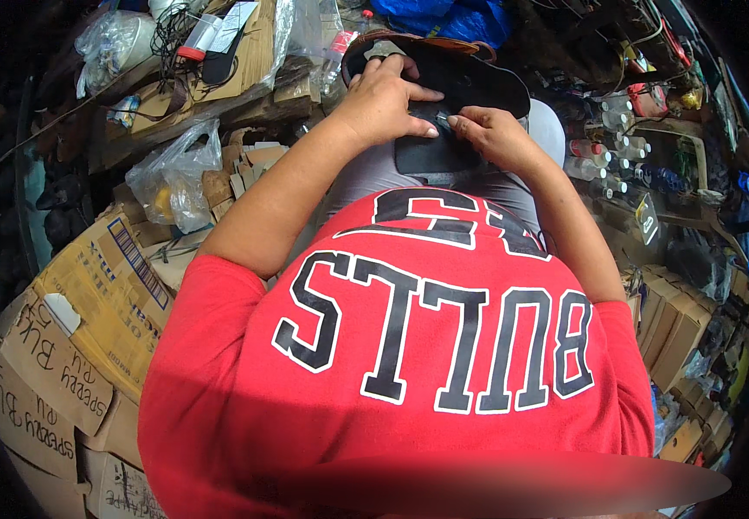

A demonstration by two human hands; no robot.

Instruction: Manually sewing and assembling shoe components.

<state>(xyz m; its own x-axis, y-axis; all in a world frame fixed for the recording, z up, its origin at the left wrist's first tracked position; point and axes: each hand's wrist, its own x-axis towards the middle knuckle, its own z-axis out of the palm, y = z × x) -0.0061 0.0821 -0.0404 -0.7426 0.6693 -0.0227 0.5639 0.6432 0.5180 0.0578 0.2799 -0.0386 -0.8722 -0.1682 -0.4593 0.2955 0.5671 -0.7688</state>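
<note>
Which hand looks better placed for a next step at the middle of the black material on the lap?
The right hand, probably: its fingers are bunched near the middle; whether they pinch something is unclear. The left hand is spread over the left of the black material, seemingly better placed to steady it.

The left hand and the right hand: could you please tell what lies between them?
In the head view, a stretch of black material lies between the left hand and the right hand.
</note>
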